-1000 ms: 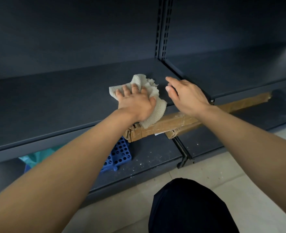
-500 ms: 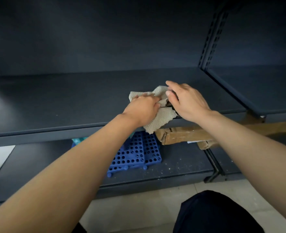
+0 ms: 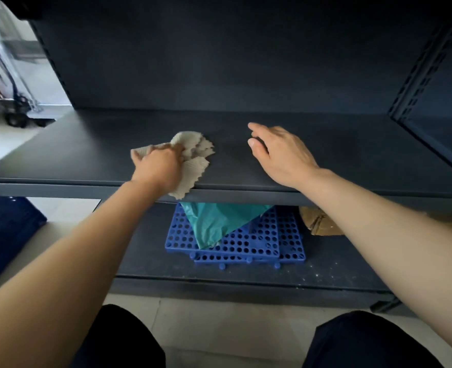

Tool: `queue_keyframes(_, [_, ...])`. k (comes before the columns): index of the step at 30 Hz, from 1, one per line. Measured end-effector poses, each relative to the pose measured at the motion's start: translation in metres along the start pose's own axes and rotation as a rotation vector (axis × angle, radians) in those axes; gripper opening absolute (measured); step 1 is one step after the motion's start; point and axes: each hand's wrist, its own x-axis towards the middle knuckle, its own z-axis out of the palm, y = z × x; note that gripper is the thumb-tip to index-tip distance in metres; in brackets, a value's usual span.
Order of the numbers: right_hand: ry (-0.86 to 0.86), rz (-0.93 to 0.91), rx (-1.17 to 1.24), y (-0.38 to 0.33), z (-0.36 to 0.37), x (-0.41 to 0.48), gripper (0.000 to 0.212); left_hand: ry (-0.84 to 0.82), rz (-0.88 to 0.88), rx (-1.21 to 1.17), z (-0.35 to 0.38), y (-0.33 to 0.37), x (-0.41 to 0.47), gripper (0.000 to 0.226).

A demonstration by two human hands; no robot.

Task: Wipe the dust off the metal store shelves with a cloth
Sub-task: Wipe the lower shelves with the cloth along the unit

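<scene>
Head view: left hand (image 3: 159, 166), bunched around the cloth (image 3: 193, 158), has swept left along the shelf (image 3: 352, 152); right hand (image 3: 280, 155) has let go, open — wiping resumes.

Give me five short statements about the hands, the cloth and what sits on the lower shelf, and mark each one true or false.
1. The left hand grips the cloth on the upper shelf. True.
2. The right hand also holds the cloth. False: it is open and apart from the cloth, to its right.
3. Blue perforated mats lie on the lower shelf. True.
4. A red bag lies on the mats. False: the bag on them is teal.
5. The cloth lies wholly on the shelf. False: part of it hangs over the front edge.
</scene>
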Motion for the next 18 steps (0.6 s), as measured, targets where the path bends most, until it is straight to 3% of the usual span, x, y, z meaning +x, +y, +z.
queue_keyframes(6, [-0.010, -0.025, 0.007, -0.017, 0.007, 0.007, 0.046, -0.076, -0.152, -0.037, 0.002, 0.008, -0.008, 0.047])
queue_keyframes(18, [0.029, 0.126, -0.068, 0.057, -0.032, -0.037, 0.047, -0.071, 0.204, -0.056, 0.020, 0.158, -0.019, 0.052])
